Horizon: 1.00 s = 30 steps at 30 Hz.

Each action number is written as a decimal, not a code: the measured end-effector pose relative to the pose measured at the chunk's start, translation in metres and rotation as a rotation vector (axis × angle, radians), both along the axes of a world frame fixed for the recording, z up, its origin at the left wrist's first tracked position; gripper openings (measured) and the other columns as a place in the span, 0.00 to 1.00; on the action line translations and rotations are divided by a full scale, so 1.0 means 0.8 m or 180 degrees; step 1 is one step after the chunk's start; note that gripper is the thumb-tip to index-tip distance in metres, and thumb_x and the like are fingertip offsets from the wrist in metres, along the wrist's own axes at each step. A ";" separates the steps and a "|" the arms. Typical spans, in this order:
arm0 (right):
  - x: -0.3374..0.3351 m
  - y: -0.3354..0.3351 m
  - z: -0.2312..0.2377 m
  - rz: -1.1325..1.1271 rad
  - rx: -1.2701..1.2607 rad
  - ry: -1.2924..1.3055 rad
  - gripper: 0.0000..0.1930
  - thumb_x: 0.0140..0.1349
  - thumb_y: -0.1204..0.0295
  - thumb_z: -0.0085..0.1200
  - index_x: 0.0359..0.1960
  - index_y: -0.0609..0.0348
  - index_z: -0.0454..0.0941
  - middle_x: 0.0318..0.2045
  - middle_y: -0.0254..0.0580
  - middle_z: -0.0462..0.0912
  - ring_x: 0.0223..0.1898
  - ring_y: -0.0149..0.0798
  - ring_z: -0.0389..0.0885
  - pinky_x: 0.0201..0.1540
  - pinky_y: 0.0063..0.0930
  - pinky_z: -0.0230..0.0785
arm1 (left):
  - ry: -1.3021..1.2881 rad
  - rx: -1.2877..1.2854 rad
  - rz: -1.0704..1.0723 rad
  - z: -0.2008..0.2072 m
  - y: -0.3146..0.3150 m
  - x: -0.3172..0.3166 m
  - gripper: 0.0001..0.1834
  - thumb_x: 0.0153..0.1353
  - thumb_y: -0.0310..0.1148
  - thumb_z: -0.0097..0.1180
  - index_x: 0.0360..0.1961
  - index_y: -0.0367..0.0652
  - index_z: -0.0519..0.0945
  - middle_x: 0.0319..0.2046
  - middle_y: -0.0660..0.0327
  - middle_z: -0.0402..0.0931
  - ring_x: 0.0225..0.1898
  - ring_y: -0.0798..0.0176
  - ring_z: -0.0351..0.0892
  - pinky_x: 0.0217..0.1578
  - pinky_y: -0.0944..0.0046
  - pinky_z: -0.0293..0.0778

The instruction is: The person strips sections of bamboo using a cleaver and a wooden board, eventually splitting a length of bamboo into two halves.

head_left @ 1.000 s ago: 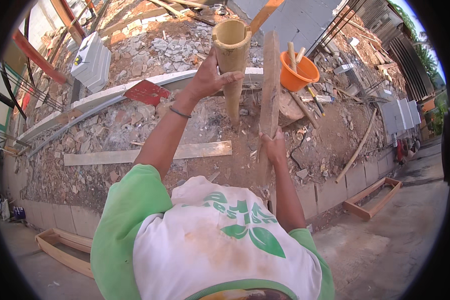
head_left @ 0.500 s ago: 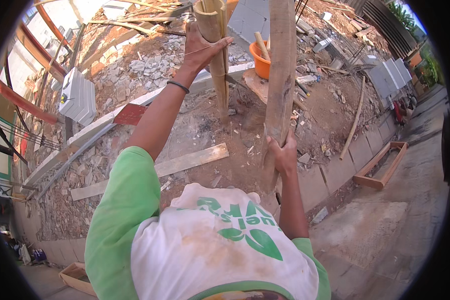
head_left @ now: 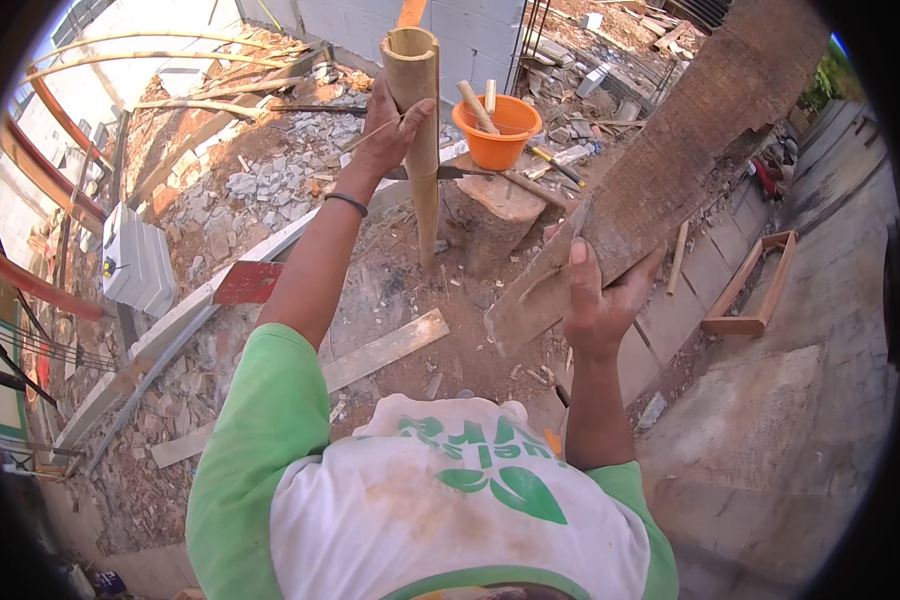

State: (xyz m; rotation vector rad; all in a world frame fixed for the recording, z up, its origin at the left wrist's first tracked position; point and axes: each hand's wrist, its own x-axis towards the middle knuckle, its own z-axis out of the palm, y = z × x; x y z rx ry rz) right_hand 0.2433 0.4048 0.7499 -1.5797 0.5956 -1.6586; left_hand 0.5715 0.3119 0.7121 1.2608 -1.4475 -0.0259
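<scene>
Plainly, green lettering [head_left: 480, 440] and a leaf print [head_left: 520, 495] stand out on the white front of the wearer's shirt [head_left: 370, 510]. Ahead, an orange bucket [head_left: 497, 152] with short sticks [head_left: 478, 110] poking above its rim sits behind a stump [head_left: 485, 225]. Left of the stump, a hollow-topped bamboo [head_left: 423, 140] stands upright, the left hand [head_left: 390, 130] curled around it near the top; a dark blade [head_left: 462, 172] shows beside it, running toward the stump. The right hand [head_left: 608, 290] is closed on the lower part of a slanting plank [head_left: 660, 150], thumb along the face. Dirt and rubble [head_left: 260, 190] cover the ground, where a pale board [head_left: 390, 350] lies; a block wall [head_left: 370, 30] rises behind, and concrete [head_left: 740, 430] spreads at right beside a wooden frame [head_left: 755, 290].
</scene>
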 end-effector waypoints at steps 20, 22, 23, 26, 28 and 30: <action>0.109 0.037 -0.221 -0.0169 0.1966 0.3336 0.34 0.53 0.62 0.57 0.57 0.72 0.62 0.38 0.70 0.79 0.43 0.62 0.79 0.47 0.46 0.71 | -0.0401 0.1092 -0.0274 0.063 -0.006 0.053 0.50 0.46 0.56 0.68 0.59 0.35 0.56 0.48 0.47 0.73 0.53 0.50 0.74 0.55 0.49 0.68; 0.098 0.024 -0.256 0.0145 0.1770 0.2754 0.34 0.53 0.61 0.56 0.56 0.74 0.62 0.37 0.70 0.79 0.42 0.62 0.79 0.46 0.46 0.71 | -0.0225 0.0739 -0.0585 0.073 -0.016 0.053 0.50 0.43 0.52 0.72 0.57 0.33 0.59 0.51 0.47 0.71 0.54 0.52 0.74 0.55 0.54 0.72; 0.095 0.014 -0.268 0.0159 0.1762 0.2748 0.34 0.53 0.61 0.56 0.56 0.74 0.62 0.37 0.70 0.79 0.42 0.62 0.79 0.46 0.46 0.71 | -0.0234 0.0738 -0.0571 0.076 -0.022 0.054 0.50 0.43 0.52 0.72 0.57 0.33 0.59 0.51 0.47 0.71 0.54 0.52 0.74 0.55 0.54 0.72; 0.091 -0.010 -0.282 0.0208 0.1941 0.2804 0.35 0.52 0.61 0.57 0.56 0.75 0.61 0.37 0.70 0.79 0.42 0.62 0.79 0.46 0.44 0.72 | -0.0338 0.0918 -0.0580 0.074 -0.038 0.057 0.50 0.42 0.49 0.73 0.58 0.32 0.60 0.54 0.46 0.70 0.58 0.52 0.70 0.60 0.55 0.66; 0.087 -0.035 -0.278 0.0254 0.1995 0.2945 0.37 0.51 0.60 0.57 0.58 0.76 0.60 0.37 0.70 0.79 0.42 0.62 0.80 0.46 0.44 0.72 | -0.1725 0.1429 -0.0569 0.080 -0.039 0.062 0.50 0.43 0.41 0.73 0.63 0.34 0.58 0.56 0.43 0.67 0.63 0.50 0.64 0.62 0.52 0.61; 0.089 -0.048 -0.273 0.0293 0.1932 0.2978 0.37 0.51 0.60 0.57 0.58 0.75 0.60 0.37 0.70 0.79 0.42 0.62 0.79 0.46 0.44 0.72 | -0.2684 0.2032 0.0191 0.023 -0.065 0.097 0.44 0.47 0.41 0.68 0.63 0.34 0.62 0.59 0.45 0.66 0.64 0.46 0.60 0.64 0.53 0.57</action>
